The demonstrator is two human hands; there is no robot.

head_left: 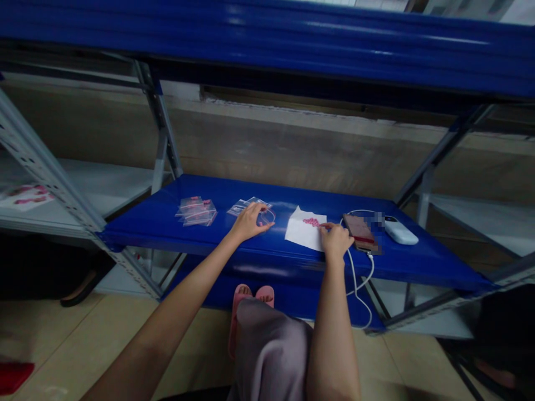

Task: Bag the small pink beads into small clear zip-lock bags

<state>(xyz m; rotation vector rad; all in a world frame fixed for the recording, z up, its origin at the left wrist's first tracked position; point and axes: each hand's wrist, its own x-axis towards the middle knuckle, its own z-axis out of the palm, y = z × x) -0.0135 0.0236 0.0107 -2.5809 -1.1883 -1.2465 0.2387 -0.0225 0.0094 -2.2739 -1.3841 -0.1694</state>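
Some pink pieces are bagged; a loose heap (311,222) of them lies on the white paper (299,235).
By the bagged and loose pieces, the work looks partway along: the heap is left unbagged, while well left of the paper a pile of bags (196,214) shows pink inside. The right hand (336,239) rests at the paper's right edge, fingers drawn in beside the heap; whether they pinch a piece, I cannot tell. Left of the paper, the left hand (249,220) holds a clear bag (268,216) between curved, parted thumb and fingers. Just beyond that hand lie more bags (239,207), no pink discernible in them.
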